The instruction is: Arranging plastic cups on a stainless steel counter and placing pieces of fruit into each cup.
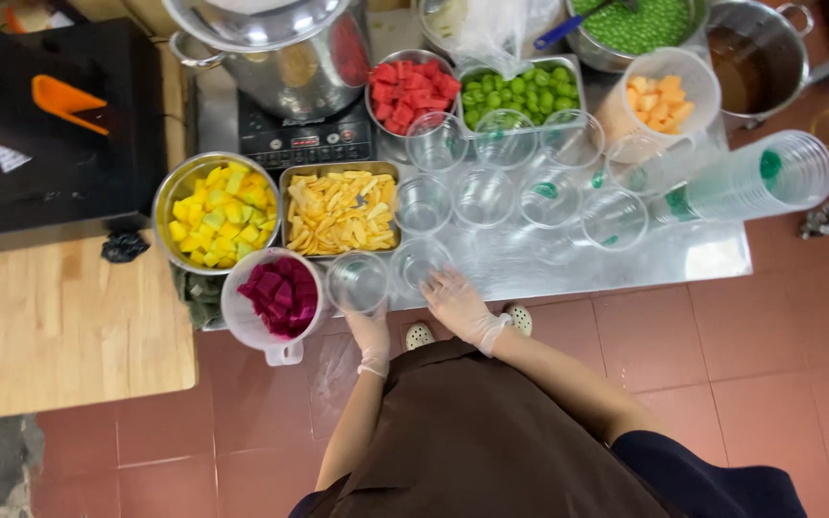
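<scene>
Clear plastic gloves blur my fingers, so how tightly each grip closes is hard to make out. My left hand (368,331) touches the near side of an empty clear cup (357,281) at the tabletop (683,251) edge; my right hand (457,301) lies flat just beside a second empty cup (420,261), fingers spread. Left of the cups, a jug (278,299) holds magenta cubes, a steel bowl (215,211) yellow chunks, a tray (340,211) pale strips.

A small dark rectangular display (303,142) sits on the black cooktop's (309,146) front panel.
</scene>
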